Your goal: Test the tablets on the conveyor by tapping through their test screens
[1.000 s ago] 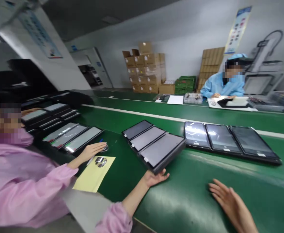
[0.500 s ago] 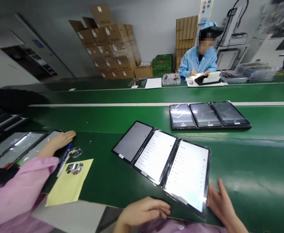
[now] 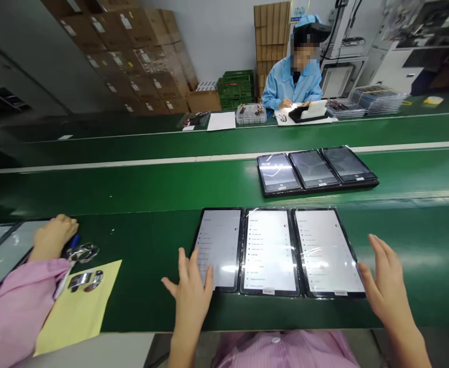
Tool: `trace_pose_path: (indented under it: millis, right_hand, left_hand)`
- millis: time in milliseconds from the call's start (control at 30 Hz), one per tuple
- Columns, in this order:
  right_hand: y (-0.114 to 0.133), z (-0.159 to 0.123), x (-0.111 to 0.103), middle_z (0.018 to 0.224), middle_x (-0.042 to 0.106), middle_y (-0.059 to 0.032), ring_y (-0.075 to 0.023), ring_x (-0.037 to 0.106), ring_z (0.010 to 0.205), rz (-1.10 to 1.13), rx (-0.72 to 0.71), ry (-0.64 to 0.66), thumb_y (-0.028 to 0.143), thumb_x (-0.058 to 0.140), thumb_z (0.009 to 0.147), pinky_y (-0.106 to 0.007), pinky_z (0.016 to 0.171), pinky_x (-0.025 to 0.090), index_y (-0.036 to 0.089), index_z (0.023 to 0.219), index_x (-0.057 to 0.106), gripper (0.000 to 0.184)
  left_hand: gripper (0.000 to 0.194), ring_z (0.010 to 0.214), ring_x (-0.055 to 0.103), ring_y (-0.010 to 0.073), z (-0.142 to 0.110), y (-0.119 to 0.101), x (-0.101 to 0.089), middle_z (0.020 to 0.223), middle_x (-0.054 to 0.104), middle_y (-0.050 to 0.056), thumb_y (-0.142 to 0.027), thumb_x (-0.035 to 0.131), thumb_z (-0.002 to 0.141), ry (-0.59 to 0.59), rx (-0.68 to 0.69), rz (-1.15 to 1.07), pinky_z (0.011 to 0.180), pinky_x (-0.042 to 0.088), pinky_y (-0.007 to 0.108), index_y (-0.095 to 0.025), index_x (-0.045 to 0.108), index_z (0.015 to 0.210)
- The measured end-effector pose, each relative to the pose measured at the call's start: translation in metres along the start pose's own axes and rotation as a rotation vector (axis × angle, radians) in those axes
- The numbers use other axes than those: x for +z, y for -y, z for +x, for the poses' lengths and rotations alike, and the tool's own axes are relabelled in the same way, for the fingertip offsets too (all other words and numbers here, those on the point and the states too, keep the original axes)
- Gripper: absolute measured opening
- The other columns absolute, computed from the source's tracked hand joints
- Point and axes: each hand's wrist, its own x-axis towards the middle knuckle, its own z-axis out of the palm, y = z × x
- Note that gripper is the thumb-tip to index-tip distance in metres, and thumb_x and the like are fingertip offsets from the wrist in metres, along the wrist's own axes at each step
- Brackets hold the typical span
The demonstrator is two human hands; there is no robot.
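Note:
A black tray [image 3: 243, 294] with three lit tablets lies flat on the green belt just in front of me. My left hand [image 3: 189, 294] is open, fingers stretched out, resting over the lower corner of the left tablet [image 3: 219, 245]. My right hand [image 3: 385, 283] is open too, fingers together and pointing up, set against the tray's right edge beside the right tablet [image 3: 326, 250]. The middle tablet [image 3: 269, 250] shows a white settings list. Neither hand holds anything.
A second tray of three dark tablets [image 3: 316, 168] lies farther back on the belt. At my left a co-worker's pink sleeve [image 3: 13, 312] and hand [image 3: 53, 235] reach over a yellow sheet [image 3: 76, 306] with metal pieces. A person in blue [image 3: 293, 84] works across the line.
The tray of tablets has come from tilted and angled to lying flat and square before me. My hands moved from under its near edge to its two sides. My view swung right.

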Motion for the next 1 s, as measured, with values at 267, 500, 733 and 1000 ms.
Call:
trace_pose_path:
  millis: [267, 500, 733, 1000]
  right_hand:
    - [0.036, -0.004, 0.015, 0.141, 0.042, -0.0158, -0.0300, 0.044, 0.127, -0.197, -0.485, 0.288, 0.039, 0.035, 0.105, -0.049, 0.097, 0.047, 0.024, 0.142, 0.046, 0.042]
    - [0.038, -0.011, 0.034, 0.153, 0.029, -0.0129, -0.0401, 0.029, 0.136, -0.336, -0.502, 0.369, 0.050, 0.058, 0.095, -0.070, 0.105, 0.028, 0.038, 0.133, 0.058, 0.040]
    - [0.020, -0.009, 0.022, 0.152, 0.030, -0.0090, -0.0385, 0.031, 0.134, -0.313, -0.427, 0.300, 0.043, 0.049, 0.100, -0.072, 0.105, 0.023, 0.036, 0.116, 0.070, 0.028]
    - [0.015, -0.006, 0.008, 0.147, 0.037, -0.0114, -0.0362, 0.037, 0.129, -0.271, -0.387, 0.155, 0.041, 0.031, 0.103, -0.069, 0.108, 0.017, 0.031, 0.120, 0.067, 0.041]
  left_hand:
    - [0.060, 0.121, 0.056, 0.0360, -0.014, -0.022, 0.006, 0.146, 0.044, 0.024, -0.051, 0.025, 0.100, 0.003, 0.136, 0.022, 0.112, 0.016, 0.067, -0.014, 0.048, 0.140]
    - [0.046, 0.139, 0.034, 0.0412, -0.023, -0.042, 0.010, 0.158, 0.026, 0.019, -0.046, 0.033, 0.098, 0.057, 0.202, 0.053, 0.103, 0.008, 0.078, -0.026, 0.067, 0.122]
    - [0.035, 0.144, 0.019, 0.0439, -0.028, -0.049, 0.017, 0.159, 0.028, 0.012, -0.044, 0.056, 0.090, 0.261, 0.313, 0.089, 0.101, 0.009, 0.081, -0.038, 0.066, 0.123]
    - [0.045, 0.142, 0.027, 0.0382, -0.022, -0.048, 0.010, 0.160, 0.022, 0.014, -0.041, 0.046, 0.096, 0.204, 0.277, -0.008, 0.108, 0.013, 0.074, -0.033, 0.052, 0.139]
